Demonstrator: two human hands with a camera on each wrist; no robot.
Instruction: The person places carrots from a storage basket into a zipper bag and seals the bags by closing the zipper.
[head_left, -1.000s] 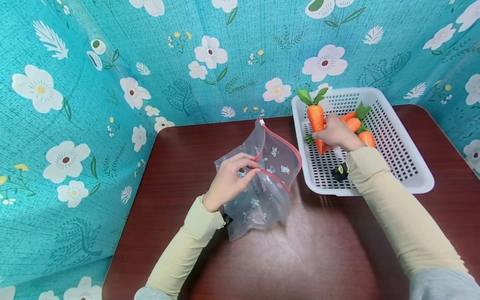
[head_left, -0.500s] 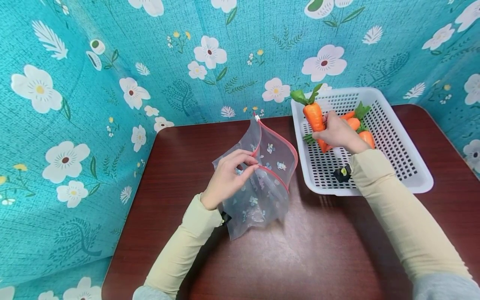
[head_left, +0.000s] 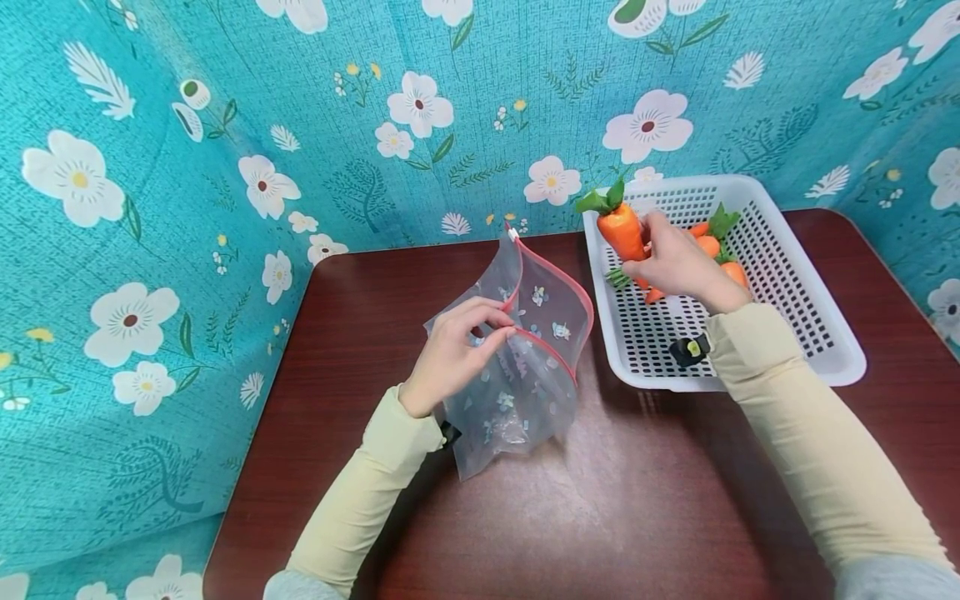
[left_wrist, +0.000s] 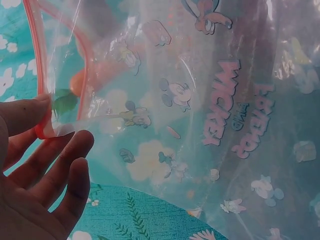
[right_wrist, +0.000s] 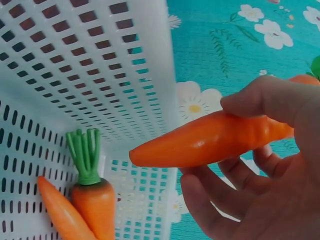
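Observation:
My left hand pinches the red-edged rim of a clear zip bag between thumb and fingers. The bag's mouth gapes toward the right, and cartoon figures and lettering show on its plastic. Over the left part of a white basket, my right hand grips an orange carrot with green leaves at its top. In the right wrist view, thumb and fingers wrap the carrot, its tapered tip pointing toward the basket. Several other carrots lie in the basket, partly hidden behind my right hand.
The basket has slotted walls and stands at the back right of a dark red-brown table. Behind the table hangs a turquoise flowered cloth. A white slider sits at the far corner of the bag's mouth.
The carrot in my right hand has tilted, its leafy top swinging left and toward the camera. My left hand and the bag have shifted only slightly left.

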